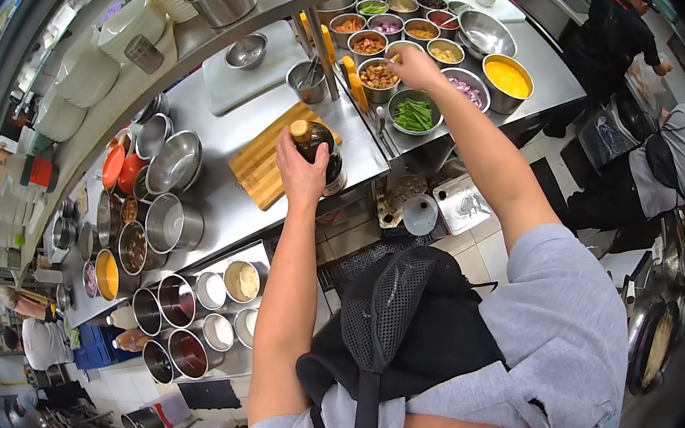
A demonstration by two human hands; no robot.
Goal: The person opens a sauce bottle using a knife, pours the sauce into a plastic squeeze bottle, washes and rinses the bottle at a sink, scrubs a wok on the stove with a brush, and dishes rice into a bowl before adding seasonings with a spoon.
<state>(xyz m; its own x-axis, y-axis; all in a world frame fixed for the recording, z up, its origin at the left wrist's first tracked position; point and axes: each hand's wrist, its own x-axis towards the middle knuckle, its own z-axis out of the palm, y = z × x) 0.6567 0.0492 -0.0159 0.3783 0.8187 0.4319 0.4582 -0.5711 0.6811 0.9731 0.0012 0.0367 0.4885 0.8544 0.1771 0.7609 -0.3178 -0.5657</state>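
My left hand [301, 172] is wrapped round a dark bottle [332, 180] with a yellow cap, upright at the front edge of the steel counter. Beside it lies a striped wooden cutting board [257, 169]. My right hand [417, 68] reaches over the group of steel containers, its fingers bent together and pointing down at one of them. Whatever the fingers hold, if anything, is hidden. Near that hand are a pot of browned cubes [378, 75], a bowl of cut green vegetables [413, 115], a pot of yellow pieces [446, 52] and a bowl of chopped purple onion [463, 88].
A pot of yellow liquid [508, 78] stands at the right counter's front edge. Yellow-capped bottles [357, 85] line the shelf post. Steel bowls [173, 161] crowd the left counter, with several sauce pots [176, 299] below. Co-workers [614, 35] stand at the right.
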